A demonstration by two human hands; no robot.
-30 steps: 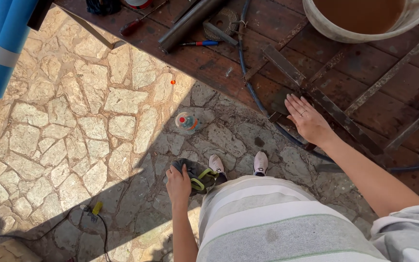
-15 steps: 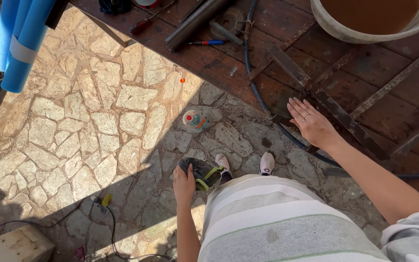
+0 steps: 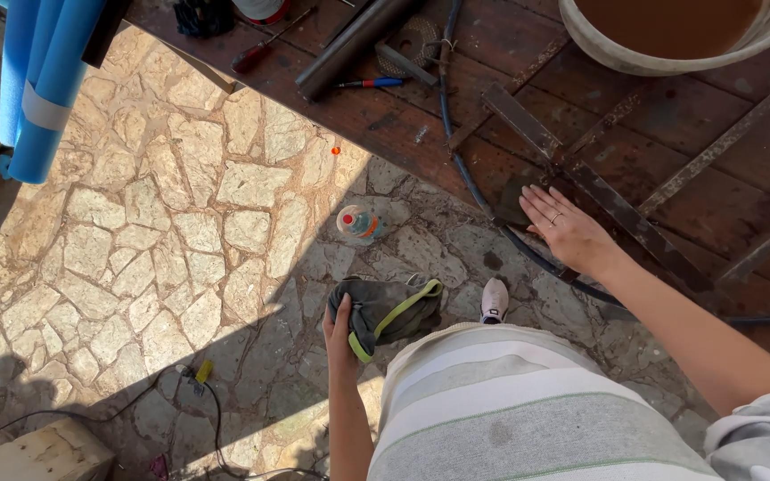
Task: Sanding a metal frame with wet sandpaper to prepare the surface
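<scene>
My left hand hangs low beside my hip and grips a dark grey work glove with a yellow-green cuff, bunched up and lifted off the stone floor. My right hand lies flat, fingers spread, on the edge of a dark red wooden table, resting over a black hose and next to flat metal bars. A ring shows on one finger. A small plastic bottle with a red cap stands on the paving just ahead of my pink shoe.
On the table lie a red-handled screwdriver, a blue and red pen, a dark metal tube and a large white tub of brown liquid. Blue foam tubes lean at left. A black cable and a wooden block lie lower left.
My left hand has taken up the glove and raised it from the ground. My right hand stayed on the table edge. The view shifted slightly toward the table.
</scene>
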